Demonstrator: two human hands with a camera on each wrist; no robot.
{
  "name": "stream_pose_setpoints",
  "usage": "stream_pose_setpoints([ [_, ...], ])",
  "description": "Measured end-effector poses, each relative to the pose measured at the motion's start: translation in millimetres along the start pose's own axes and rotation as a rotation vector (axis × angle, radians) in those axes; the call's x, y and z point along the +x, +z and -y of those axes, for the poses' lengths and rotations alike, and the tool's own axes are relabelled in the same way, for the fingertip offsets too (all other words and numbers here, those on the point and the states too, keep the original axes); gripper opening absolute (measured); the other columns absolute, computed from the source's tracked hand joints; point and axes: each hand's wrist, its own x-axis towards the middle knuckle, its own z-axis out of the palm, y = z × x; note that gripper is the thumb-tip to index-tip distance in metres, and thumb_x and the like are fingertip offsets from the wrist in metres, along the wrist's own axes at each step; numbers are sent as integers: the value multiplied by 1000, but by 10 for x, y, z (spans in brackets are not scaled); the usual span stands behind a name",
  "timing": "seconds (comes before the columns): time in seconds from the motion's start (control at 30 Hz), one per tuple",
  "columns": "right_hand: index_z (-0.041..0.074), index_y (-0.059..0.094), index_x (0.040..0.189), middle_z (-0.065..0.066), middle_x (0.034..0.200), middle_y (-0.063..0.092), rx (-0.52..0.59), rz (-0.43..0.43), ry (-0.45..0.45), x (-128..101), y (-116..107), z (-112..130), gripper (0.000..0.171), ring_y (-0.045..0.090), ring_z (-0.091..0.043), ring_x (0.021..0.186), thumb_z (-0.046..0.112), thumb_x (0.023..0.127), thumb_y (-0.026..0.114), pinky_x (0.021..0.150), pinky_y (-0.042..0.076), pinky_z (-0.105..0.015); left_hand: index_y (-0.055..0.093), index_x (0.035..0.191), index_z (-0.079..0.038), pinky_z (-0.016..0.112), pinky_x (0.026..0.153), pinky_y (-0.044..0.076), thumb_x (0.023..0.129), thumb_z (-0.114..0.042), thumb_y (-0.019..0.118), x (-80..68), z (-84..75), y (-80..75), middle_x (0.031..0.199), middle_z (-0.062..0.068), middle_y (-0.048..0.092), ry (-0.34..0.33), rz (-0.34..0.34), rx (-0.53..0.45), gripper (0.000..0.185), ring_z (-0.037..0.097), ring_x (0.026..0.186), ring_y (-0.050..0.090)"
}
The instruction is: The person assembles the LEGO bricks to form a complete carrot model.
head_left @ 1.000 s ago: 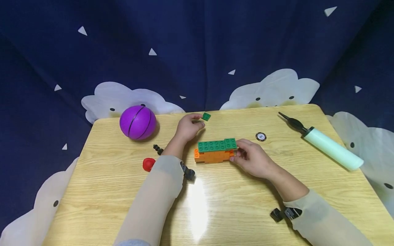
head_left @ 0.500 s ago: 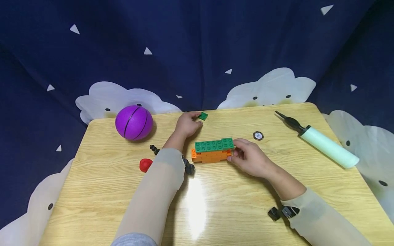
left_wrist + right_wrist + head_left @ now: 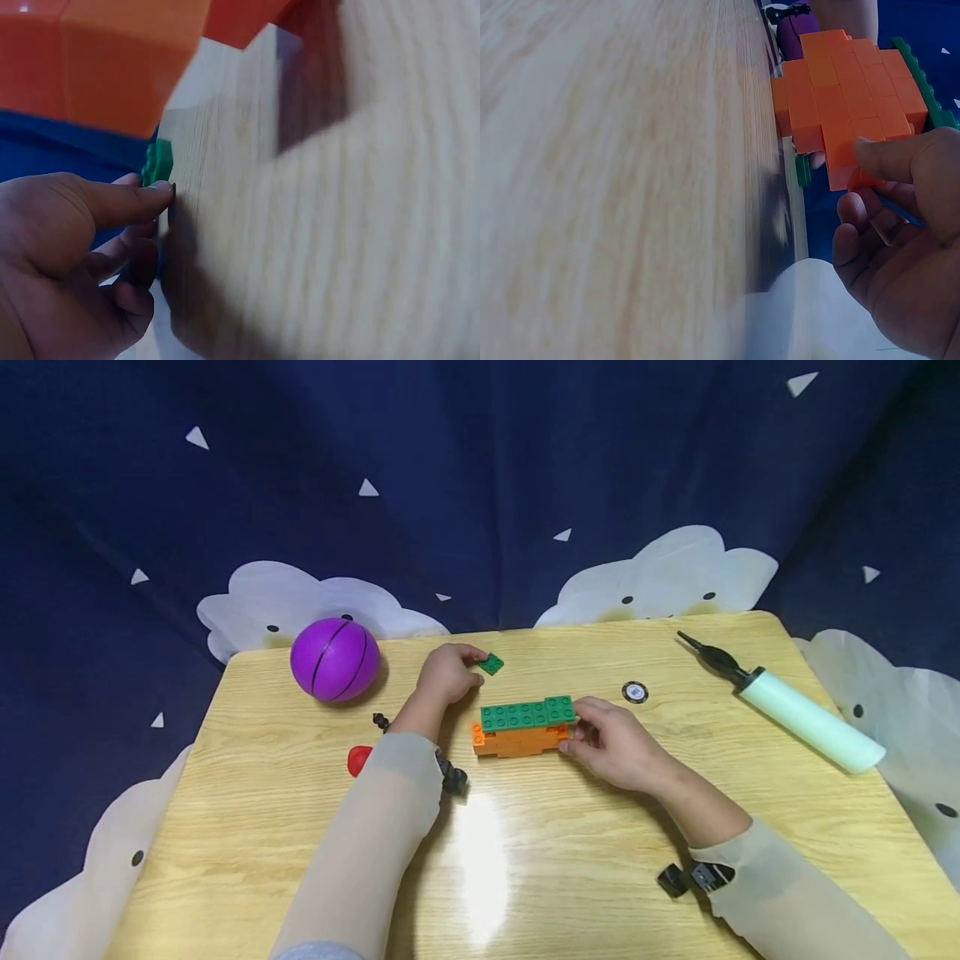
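Beside purple ball point(image 3: 335, 659) — left fingers point(image 3: 471, 653) pinch green plate point(image 3: 491, 664); right fingers point(image 3: 581, 737) grip block build point(image 3: 522, 727).

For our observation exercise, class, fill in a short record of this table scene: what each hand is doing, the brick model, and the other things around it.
left hand: fingertips pinch a small green plate at the table's far edge
right hand: grips the right end of the brick model
brick model: green layer on orange bricks, resting on the table
table: light wood
left side: purple ball, red piece
right side: air pump, round disc
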Motion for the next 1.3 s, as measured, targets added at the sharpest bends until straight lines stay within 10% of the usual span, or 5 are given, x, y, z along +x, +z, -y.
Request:
stream_pose_setpoints([
  [0.43,8,61,95,-1,91,58,-13,9,10,-18,-27,6,19,53,-14,72,11,92,80,60,47,-26,77,95,-15,40,101,48,93,-18,79,-261,138,-18,116,6,68,94,-24,12,5,24,109,61],
  [0.83,8,60,95,-1,91,58,-15,11,11,-14,-12,17,19,53,-13,73,10,93,79,60,46,-25,72,131,-16,44,117,37,90,-20,83,-256,200,21,141,11,60,86,-16,-21,43,31,138,50],
  [1.3,8,53,91,-3,90,57,-15,11,23,-12,-5,16,26,52,-14,73,10,92,79,60,44,-26,72,124,-13,42,96,52,91,-20,82,-354,232,-15,124,6,69,55,-46,-185,35,26,110,63],
])
